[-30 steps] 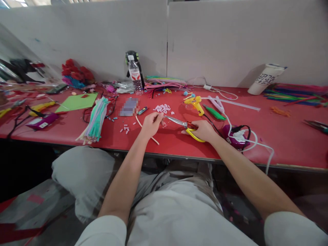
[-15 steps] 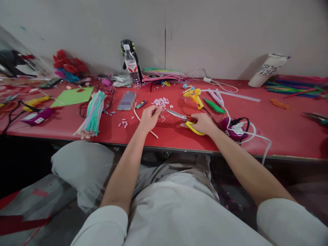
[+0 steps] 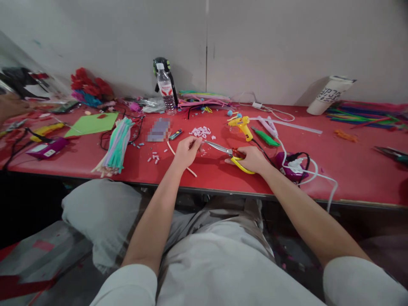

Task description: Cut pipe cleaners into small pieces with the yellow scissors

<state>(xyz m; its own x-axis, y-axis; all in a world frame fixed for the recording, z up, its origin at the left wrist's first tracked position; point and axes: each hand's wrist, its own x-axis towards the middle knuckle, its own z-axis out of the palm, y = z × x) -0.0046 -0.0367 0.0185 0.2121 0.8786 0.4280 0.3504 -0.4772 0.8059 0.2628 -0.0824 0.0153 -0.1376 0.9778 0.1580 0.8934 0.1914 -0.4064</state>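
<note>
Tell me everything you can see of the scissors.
The scissors have shiny, metal-looking blades and handles in yellow and dark red, apparently plastic. The right hand grips the handles, hiding part of them. The blades look nearly or fully closed and point toward the left hand, over the red tabletop. Whether the tips touch anything there is too small to tell.

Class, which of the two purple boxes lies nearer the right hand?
The purple box right of the right hand, with the white plug; the other lies far left.
</note>
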